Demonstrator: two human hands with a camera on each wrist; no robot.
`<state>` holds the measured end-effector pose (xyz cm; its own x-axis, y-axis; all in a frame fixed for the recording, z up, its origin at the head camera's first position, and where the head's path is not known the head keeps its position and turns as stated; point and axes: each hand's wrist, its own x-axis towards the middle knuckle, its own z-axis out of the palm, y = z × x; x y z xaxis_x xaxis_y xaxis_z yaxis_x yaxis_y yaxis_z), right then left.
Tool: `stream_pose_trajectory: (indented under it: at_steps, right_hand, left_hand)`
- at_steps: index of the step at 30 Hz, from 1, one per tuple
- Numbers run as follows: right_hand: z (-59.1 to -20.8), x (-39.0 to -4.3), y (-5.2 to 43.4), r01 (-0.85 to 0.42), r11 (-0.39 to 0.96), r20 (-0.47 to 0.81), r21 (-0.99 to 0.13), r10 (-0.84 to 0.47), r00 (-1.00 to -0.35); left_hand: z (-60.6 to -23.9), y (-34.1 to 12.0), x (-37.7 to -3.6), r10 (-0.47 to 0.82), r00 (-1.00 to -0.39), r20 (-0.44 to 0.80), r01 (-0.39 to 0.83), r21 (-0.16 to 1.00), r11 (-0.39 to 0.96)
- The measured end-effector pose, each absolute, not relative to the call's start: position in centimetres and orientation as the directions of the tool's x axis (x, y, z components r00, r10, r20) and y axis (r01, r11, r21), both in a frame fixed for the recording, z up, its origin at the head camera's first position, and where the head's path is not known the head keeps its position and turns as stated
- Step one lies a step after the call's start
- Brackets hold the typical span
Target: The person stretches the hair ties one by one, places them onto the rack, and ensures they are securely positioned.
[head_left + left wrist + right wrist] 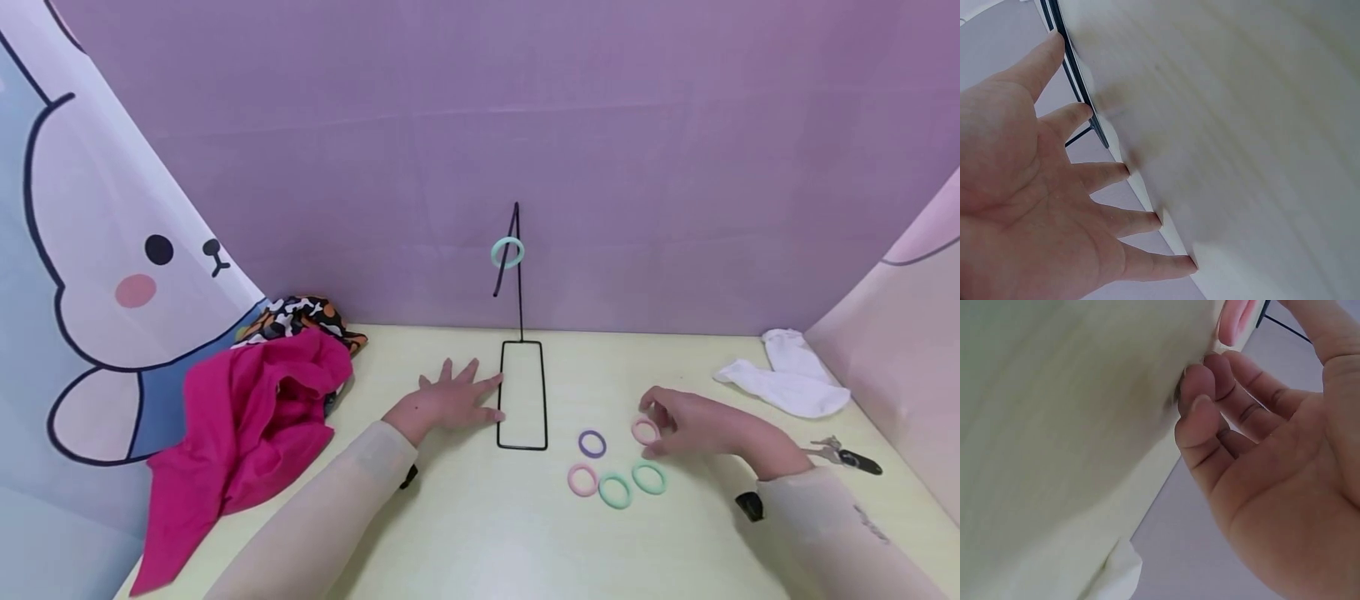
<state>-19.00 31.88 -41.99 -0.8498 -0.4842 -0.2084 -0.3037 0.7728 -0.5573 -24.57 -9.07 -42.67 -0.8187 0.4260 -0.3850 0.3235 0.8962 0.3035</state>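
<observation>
A black wire stand [522, 449] has a rectangular base and a tall upright with a slanting arm, on which a mint ring [495, 252] hangs. My left hand [457, 402] lies with fingers spread on the table, fingertips at the base's left bar. My right hand [693, 421] is bent over a pink ring [635, 436], thumb and curled fingers on either side; I cannot tell whether they grip it. The same pink ring [1225, 331] shows beside the fingers in the right wrist view. Near it lie a purple ring [582, 447], another pink ring [571, 486] and two mint rings [615, 507].
Crumpled magenta cloth [247, 417] and a patterned cloth [300, 312] lie at the left. White fabric [787, 387] rests at the back right, with keys [858, 461] nearer. A purple backdrop [637, 208] stands behind the table [510, 533].
</observation>
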Motion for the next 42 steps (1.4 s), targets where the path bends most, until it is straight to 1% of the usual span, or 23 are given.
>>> stream_pose_trajectory:
  at_steps: [5, 9, 16, 24, 34, 39, 42]
  right_hand:
    - [-42.1, -19.1, 31.7, -0.323, 0.779, -0.202, -0.537, -0.49, -0.848]
    - [-42.2, -19.2, 31.5, -0.335, 0.769, -0.19, -0.544, -0.502, -0.844]
    - [-42.3, -19.4, 31.2, -0.306, 0.763, -0.205, -0.57, -0.493, -0.846]
    - [-42.8, -19.8, 30.8, -0.324, 0.763, -0.173, -0.56, -0.49, -0.854]
    - [-43.0, -20.1, 30.5, -0.323, 0.777, -0.18, -0.54, -0.481, -0.858]
    - [-42.6, -20.2, 30.3, -0.367, 0.764, -0.128, -0.531, -0.5, -0.856]
    - [-41.7, -20.1, 30.0, -0.408, 0.762, -0.059, -0.503, -0.501, -0.864]
  left_hand:
    - [-42.8, -9.1, -24.7, 0.424, -0.82, -0.386, 0.319, 0.308, 0.897]
    - [-42.8, -9.1, -24.7, 0.425, -0.818, -0.387, 0.318, 0.312, 0.895]
    - [-42.8, -9.1, -24.7, 0.426, -0.818, -0.385, 0.319, 0.312, 0.895]
    - [-42.8, -9.1, -24.7, 0.423, -0.819, -0.388, 0.319, 0.306, 0.897]
    - [-42.9, -9.1, -24.7, 0.416, -0.82, -0.392, 0.309, 0.308, 0.9]
    - [-42.8, -9.0, -24.7, 0.419, -0.819, -0.392, 0.311, 0.309, 0.899]
    - [-42.8, -9.0, -24.6, 0.42, -0.819, -0.391, 0.311, 0.313, 0.898]
